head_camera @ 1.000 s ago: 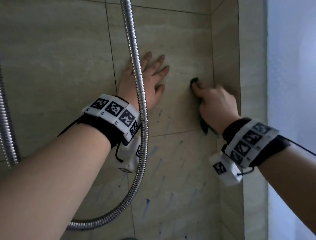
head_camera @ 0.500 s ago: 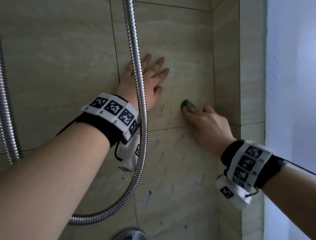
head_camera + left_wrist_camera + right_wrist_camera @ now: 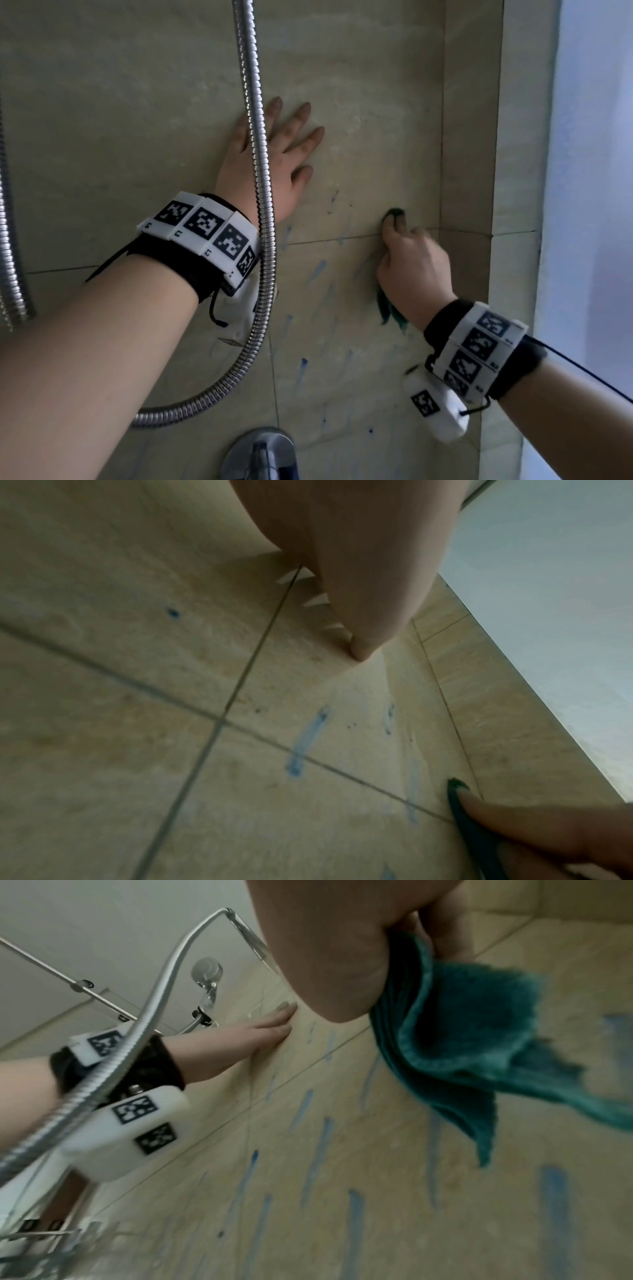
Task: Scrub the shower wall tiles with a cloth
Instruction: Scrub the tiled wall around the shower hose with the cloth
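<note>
We have our left hand (image 3: 270,161) flat against the beige wall tiles (image 3: 102,137), fingers spread and straight, palm pressed to the tile above a horizontal grout line; the grip here holds nothing. The metal shower hose (image 3: 260,171) hangs down in front of that wrist and loops away to the left below it.

Our right hand (image 3: 411,270) is lower and to the right, near the inner corner of the wall. Its fingers are curled over a dark teal cloth (image 3: 462,1042) — the grip presses the cloth against the tile right at the grout line, and a loose tail of the fabric hangs out below the heel of the hand. In the head view only a green edge shows past the fingertips, plus a strip under the wrist.

Blue streaks (image 3: 318,1150) run down the tiles below and between our two hands, most of them under the grout line. At the bottom edge of the head view, a chrome tap fitting (image 3: 263,452) is mounted on the wall — well below both hands.
</note>
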